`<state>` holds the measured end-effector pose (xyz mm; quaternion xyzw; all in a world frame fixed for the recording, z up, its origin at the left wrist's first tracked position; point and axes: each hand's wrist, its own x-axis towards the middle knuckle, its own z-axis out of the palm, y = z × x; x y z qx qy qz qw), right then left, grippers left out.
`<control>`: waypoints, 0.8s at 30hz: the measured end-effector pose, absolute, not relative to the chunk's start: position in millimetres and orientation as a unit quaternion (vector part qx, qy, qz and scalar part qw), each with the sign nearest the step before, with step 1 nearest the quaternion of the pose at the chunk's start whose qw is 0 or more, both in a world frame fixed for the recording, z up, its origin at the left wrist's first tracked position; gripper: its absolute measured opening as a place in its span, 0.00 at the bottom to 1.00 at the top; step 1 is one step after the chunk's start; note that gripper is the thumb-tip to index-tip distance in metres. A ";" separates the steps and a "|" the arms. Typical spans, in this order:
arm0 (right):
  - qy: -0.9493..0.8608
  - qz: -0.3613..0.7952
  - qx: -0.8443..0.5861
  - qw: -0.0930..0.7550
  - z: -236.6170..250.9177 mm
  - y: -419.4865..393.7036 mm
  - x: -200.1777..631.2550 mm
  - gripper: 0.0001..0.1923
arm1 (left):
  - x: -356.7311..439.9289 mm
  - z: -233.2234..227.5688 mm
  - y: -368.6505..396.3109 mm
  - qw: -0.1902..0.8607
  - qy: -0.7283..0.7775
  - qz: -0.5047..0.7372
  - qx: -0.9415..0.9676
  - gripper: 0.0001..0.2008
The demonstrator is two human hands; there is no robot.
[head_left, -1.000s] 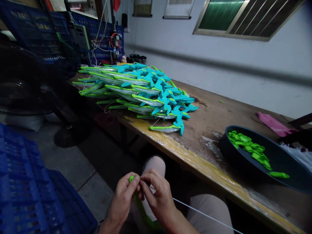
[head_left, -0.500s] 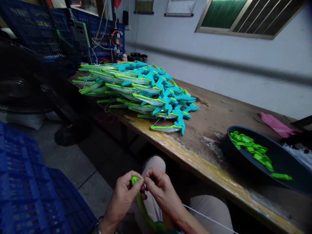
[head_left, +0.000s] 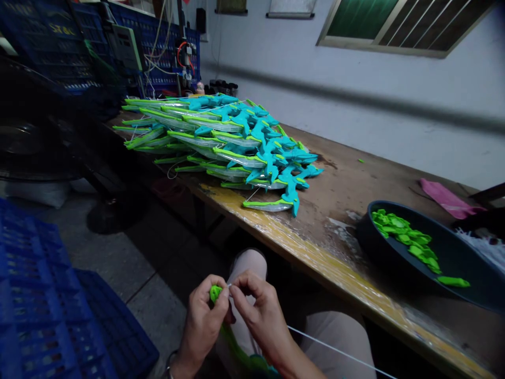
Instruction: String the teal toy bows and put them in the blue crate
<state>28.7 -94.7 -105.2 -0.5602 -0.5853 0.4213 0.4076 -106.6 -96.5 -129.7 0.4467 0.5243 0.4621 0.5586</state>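
Observation:
Over the lap, my left hand [head_left: 207, 316] pinches the green tip of a toy bow [head_left: 215, 292] between thumb and fingers. The rest of that bow runs down between my forearms, partly hidden by my hands and blurred. Close beside the tip, my right hand [head_left: 258, 310] is pinched on a thin white string [head_left: 335, 347], a bit of which shows between the fingertips of both hands. The string's long part trails from under my right forearm to the lower right. Whether it passes through the tip is too small to tell.
Many similar green and turquoise toy bows [head_left: 236, 137] lie piled on the wooden table [head_left: 347, 173]. A dark basin [head_left: 465, 263] at right holds green plastic pieces [head_left: 410, 237]. Blue crates [head_left: 39, 295] stand at lower left, with a dark fan behind. A pink cloth [head_left: 447, 199] lies farther back.
Both hands stay close together, with the right fingers shifting slightly at the string beside the green tip. The view has tilted a little; the pile and basin are unchanged.

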 end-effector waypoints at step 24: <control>-0.686 0.328 -0.496 0.418 -111.1 -93.8 33.2 0.11 | -102.9 -136.2 -91.5 0.736 0.414 0.468 0.260 0.17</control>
